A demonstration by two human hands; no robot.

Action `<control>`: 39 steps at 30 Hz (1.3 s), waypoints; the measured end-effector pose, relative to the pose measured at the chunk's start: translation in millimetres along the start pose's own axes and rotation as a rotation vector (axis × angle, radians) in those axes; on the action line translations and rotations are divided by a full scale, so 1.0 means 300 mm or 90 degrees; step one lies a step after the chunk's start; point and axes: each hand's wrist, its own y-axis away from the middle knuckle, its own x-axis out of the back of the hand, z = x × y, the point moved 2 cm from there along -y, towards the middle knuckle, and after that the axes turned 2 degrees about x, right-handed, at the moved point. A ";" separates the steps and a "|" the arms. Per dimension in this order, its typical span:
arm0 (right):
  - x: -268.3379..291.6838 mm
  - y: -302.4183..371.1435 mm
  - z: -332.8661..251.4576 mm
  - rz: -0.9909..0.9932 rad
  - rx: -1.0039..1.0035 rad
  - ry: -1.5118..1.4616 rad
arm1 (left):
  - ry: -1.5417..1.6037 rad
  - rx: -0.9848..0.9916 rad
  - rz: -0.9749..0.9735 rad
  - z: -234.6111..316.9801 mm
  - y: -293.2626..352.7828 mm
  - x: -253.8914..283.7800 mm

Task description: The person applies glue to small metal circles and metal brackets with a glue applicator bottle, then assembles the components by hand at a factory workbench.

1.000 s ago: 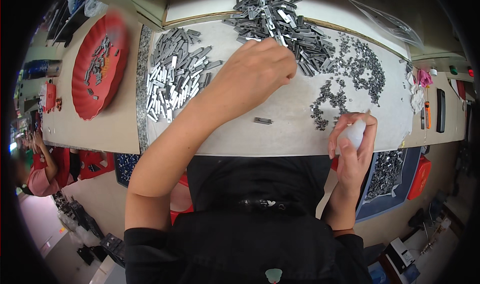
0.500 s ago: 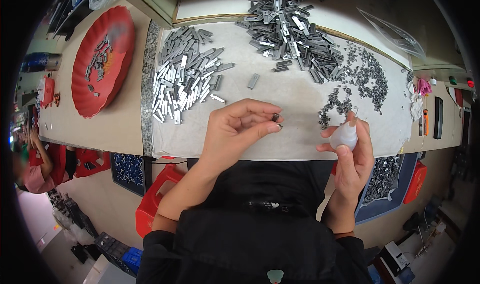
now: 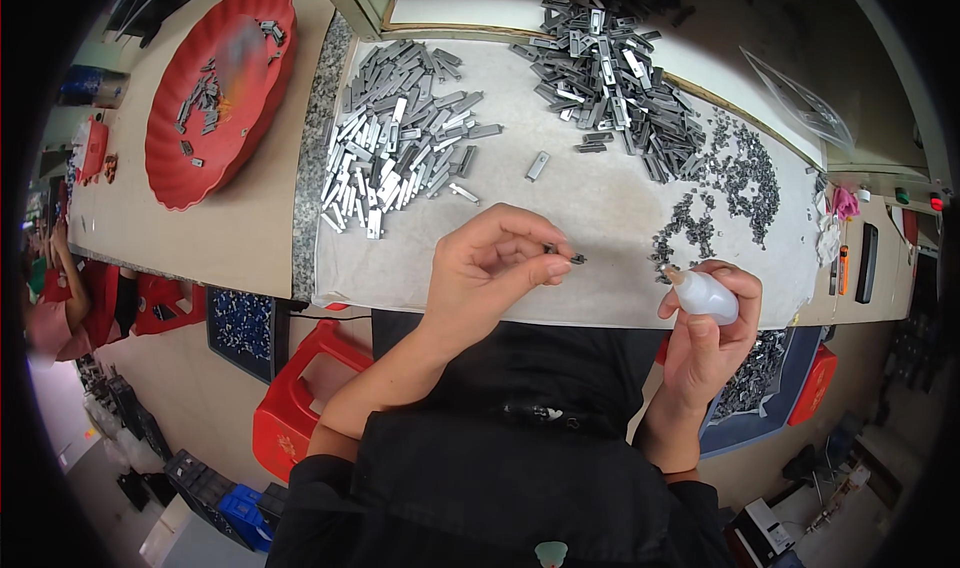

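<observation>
Between the thumb and fingers of my left hand (image 3: 495,273) a small dark metal piece (image 3: 576,259) is pinched; most of it is hidden by the fingertips. My right hand (image 3: 715,333) grips a white squeeze bottle (image 3: 706,298), tilted so its brownish tip points up and left. A gap lies between the bottle tip and the metal piece. Beyond the bottle, tiny dark metal parts (image 3: 690,225) are scattered on the pale work surface (image 3: 590,208). One grey rectangular metal piece (image 3: 538,166) lies alone beyond my left hand.
Grey rectangular pieces form a pile (image 3: 410,128) at left and a darker pile (image 3: 610,73) at the back. A red scalloped tray (image 3: 225,108) holds more pieces at far left. An orange-handled tool (image 3: 843,268) lies right. A red stool (image 3: 300,398) stands below the table edge.
The bottle has turned from tip-up to tip pointing left toward my left hand. The small metal piece shows more at my left fingertips. The whole view has shifted slightly.
</observation>
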 end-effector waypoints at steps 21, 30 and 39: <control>-0.040 0.019 -0.027 -0.126 0.264 0.219 | -0.060 0.008 0.016 0.008 0.002 -0.020; -0.045 0.017 -0.030 -0.163 0.298 0.275 | -0.074 0.010 0.015 0.014 0.000 -0.021; -0.046 0.020 -0.031 -0.160 0.287 0.282 | -0.087 0.011 0.007 0.013 -0.001 -0.020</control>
